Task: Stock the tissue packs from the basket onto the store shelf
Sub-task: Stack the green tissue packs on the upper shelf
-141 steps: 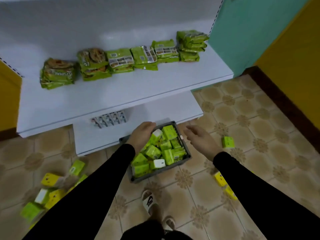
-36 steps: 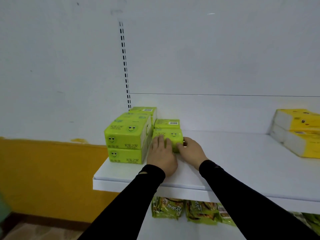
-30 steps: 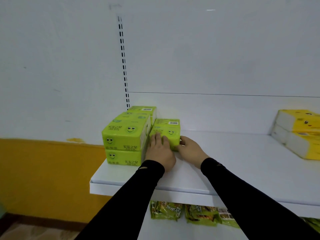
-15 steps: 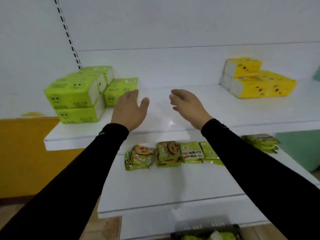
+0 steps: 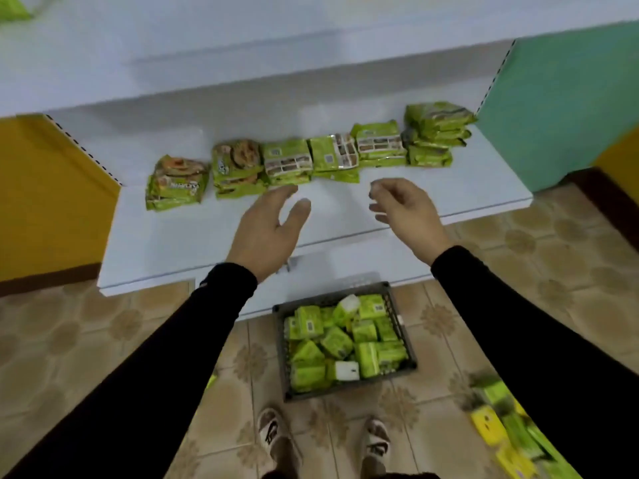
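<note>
Green tissue packs (image 5: 340, 344) heaped loose inside a dark mesh basket (image 5: 403, 335) on the tiled floor, lower centre of the frame, with 2 white-faced packs among them. Packs tumbled at all angles, no shared long axis; basket itself longer from near to far, tilted slightly toward the right. Above it in the picture, both hands empty: left hand (image 5: 268, 233) spread wide, palm facing right, fingers pointing up the frame; right hand (image 5: 404, 212) loosely curled, holding nothing. Basket lying down the frame from both hands, between the 2 black sleeves and slightly right of the midline. Left hand lower in the frame and probably the nearer, though depth hard to judge. Likely next: a reach straight down for more packs. Behind the hands, a white shelf (image 5: 207, 236) carrying a row of green snack packets (image 5: 287, 162) in the middle of the frame. More loose packs (image 5: 498, 420) on the floor at lower right, blurred.
</note>
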